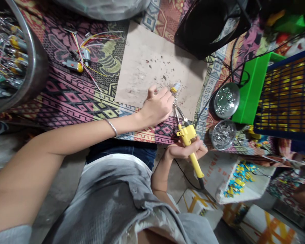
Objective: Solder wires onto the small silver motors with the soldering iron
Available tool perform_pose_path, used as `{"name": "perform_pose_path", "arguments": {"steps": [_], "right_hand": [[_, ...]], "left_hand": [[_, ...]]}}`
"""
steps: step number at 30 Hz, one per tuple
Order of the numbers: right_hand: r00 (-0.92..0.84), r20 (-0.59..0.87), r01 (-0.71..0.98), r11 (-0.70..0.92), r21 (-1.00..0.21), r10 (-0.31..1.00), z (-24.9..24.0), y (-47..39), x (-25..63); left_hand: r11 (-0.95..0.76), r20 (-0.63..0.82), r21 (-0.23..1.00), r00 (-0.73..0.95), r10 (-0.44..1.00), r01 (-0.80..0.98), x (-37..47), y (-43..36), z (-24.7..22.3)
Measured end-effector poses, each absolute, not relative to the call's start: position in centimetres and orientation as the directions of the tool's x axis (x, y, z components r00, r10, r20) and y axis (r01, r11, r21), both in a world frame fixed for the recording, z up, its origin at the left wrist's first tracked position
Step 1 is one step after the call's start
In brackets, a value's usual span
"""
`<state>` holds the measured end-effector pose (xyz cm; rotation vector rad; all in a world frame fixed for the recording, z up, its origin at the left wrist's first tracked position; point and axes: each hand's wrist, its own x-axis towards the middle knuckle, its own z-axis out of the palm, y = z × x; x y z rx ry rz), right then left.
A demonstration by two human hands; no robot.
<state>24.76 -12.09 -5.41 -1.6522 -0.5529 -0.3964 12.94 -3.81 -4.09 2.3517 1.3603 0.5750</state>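
My left hand [159, 103], a bracelet on its wrist, is closed over the board, its fingertips at the yellow end of a small grey-and-yellow motor [176, 87]. The exact grip is partly hidden behind the fingers. My right hand [185, 149] is wrapped round the handle of a yellow soldering iron [189, 139]. Two thin metal prongs run from the iron's head towards the left fingertips and meet beside the motor. Beneath the work is a pale brown board [139, 67] with dark burn marks and bits of debris.
Left are wired motors [77, 64] on patterned cloth and a metal bowl [34, 57] of similar parts. Right are two round dishes [223, 135] of small metal parts, a green box [251, 91] and a blue basket [284, 98]. A black device [205, 30] stands behind the board.
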Motion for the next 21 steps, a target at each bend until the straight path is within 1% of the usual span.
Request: {"name": "perform_pose_path", "arguments": {"steps": [4, 8, 10, 14, 18, 21], "right_hand": [[0.811, 0.558, 0.578, -0.086, -0.812, 0.176, -5.35, -12.23, 24.74], [0.807, 0.561, 0.574, -0.023, -0.819, 0.184, -5.38, -12.31, 24.76], [0.804, 0.563, 0.577, -0.016, -0.817, 0.191, -5.36, -12.31, 24.71], [0.800, 0.562, 0.579, -0.028, -0.815, 0.210, -5.20, -12.28, 24.53], [0.816, 0.535, 0.547, 0.008, -0.837, 0.219, -5.13, -12.28, 24.51], [0.821, 0.529, 0.544, -0.012, -0.839, 0.213, -5.23, -12.32, 24.56]], "left_hand": [[-0.474, 0.182, 0.486, 0.445, 0.877, 0.734, 13.05, -3.88, -4.11], [-0.496, 0.186, 0.443, 0.465, 0.865, 0.747, 13.13, -3.96, -4.16], [-0.505, 0.192, 0.436, 0.471, 0.861, 0.745, 13.15, -3.99, -4.29], [-0.515, 0.215, 0.448, 0.471, 0.855, 0.730, 13.12, -3.99, -4.60], [-0.517, 0.232, 0.465, 0.464, 0.855, 0.719, 13.05, -3.95, -4.77], [-0.511, 0.236, 0.472, 0.456, 0.858, 0.718, 13.03, -3.94, -4.80]]}}
